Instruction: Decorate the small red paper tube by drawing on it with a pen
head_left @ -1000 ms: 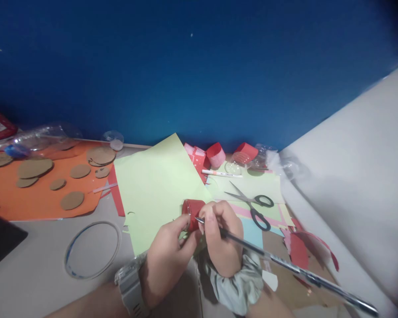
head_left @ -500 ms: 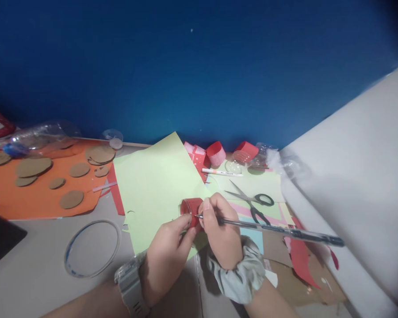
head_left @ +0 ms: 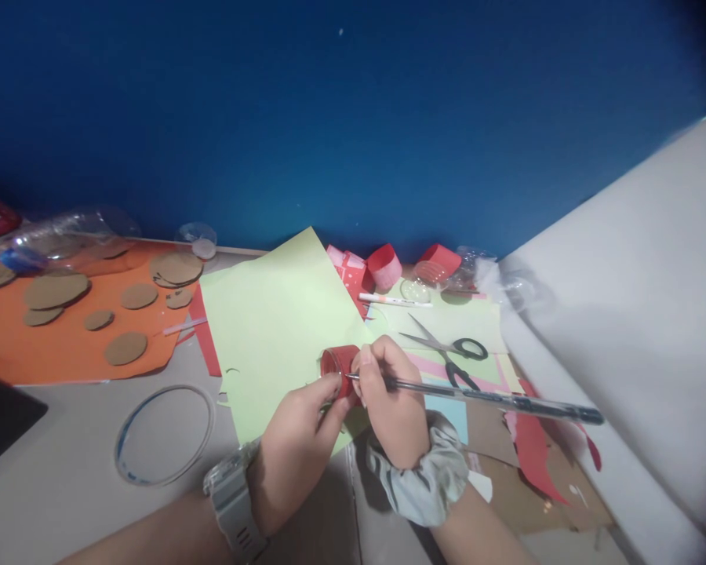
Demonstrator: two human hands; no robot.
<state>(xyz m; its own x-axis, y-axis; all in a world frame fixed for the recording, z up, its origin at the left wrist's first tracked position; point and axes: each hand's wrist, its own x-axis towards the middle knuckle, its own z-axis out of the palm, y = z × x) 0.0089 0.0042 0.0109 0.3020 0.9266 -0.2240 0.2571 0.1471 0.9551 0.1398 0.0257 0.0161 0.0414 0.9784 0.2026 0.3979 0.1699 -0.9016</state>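
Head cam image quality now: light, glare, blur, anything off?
All in the head view: blue wall unevenly lit, darker toward the top; top-right corner falls to black; highlights on the clear bottle and the pen; shadow just left of the scrunchie; image soft overall, print on the white marker unreadable.

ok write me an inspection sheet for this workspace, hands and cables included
surface: grey table, partly covered by a green sheet and an orange sheet
job's things: small red cylinder; pen, its tip at the cylinder, contact unclear
clutter: scissors lying open on papers at right; cardboard discs on the orange sheet; pale hoop; clear bottle
hands: left hand holds the red cylinder; right hand grips the pen
cables: nothing seen
surroundings: blue wall behind, white panel at right
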